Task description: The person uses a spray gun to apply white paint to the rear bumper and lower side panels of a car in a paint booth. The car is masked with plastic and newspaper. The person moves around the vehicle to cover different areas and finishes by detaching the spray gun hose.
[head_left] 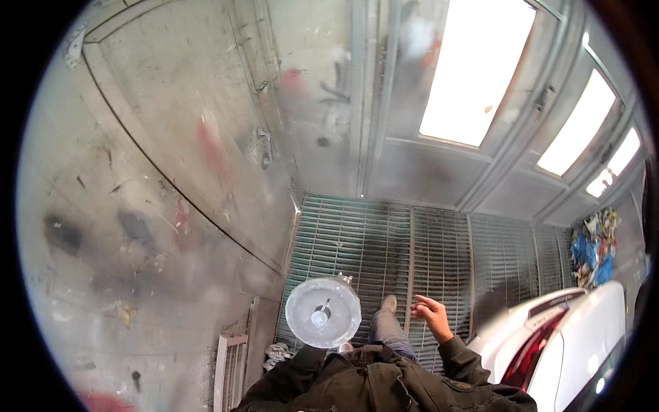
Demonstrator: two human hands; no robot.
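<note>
A spray gun with a round, translucent cup [302,309] stands out at the end of my left sleeve, seen from above. A grey cap with a short stem sits in the middle of the cup's lid, and a bit of metal shows past its far edge. The cup covers my left hand, so its fingers are hidden, but the gun is held up there. My right hand [432,316] hangs in the air over the floor grating, to the right of my leg. Its fingers are loosely bent and apart, with nothing in them.
Slatted metal grating [439,247] forms the floor. A stained wall [171,137] rises on the left; bright window panels [473,69] line the far wall. White car bodywork [583,336] with a red lamp stands at right. Crumpled rubbish [596,247] lies beyond it. A grille [230,367] is low left.
</note>
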